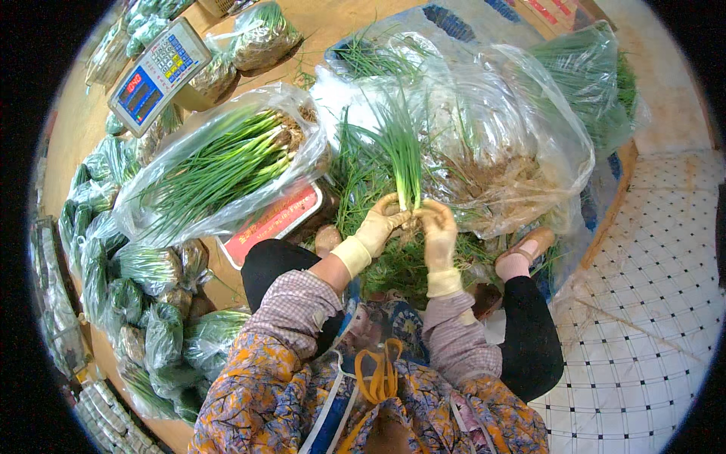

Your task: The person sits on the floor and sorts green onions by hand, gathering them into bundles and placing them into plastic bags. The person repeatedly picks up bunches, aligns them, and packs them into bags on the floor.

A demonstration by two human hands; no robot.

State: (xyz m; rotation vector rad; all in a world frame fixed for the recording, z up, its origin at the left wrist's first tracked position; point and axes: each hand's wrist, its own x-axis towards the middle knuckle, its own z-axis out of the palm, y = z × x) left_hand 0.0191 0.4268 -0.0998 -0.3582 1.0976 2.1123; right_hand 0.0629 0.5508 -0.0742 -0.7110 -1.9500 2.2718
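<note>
A small bunch of green onions (404,164) stands upright between my hands, leaves pointing away from me and roots towards me. My left hand (381,227), in a cream glove, closes around the white stem bases. The gloved fingers of my right hand (438,230) pinch the same bunch at its root end. To the left, an open clear plastic bag (133,218) holds a large bundle of green onions (227,153) on top of a scale. Beyond my right hand, a big clear plastic bag (527,113) contains more onions with soil-covered roots (499,181).
The scale's display and keypad (159,76) rise at the upper left beside its red platform (272,221). Several bagged vegetables (127,298) crowd the left side. Loose green trimmings (397,267) lie between my feet. White tiled floor (646,318) extends at right.
</note>
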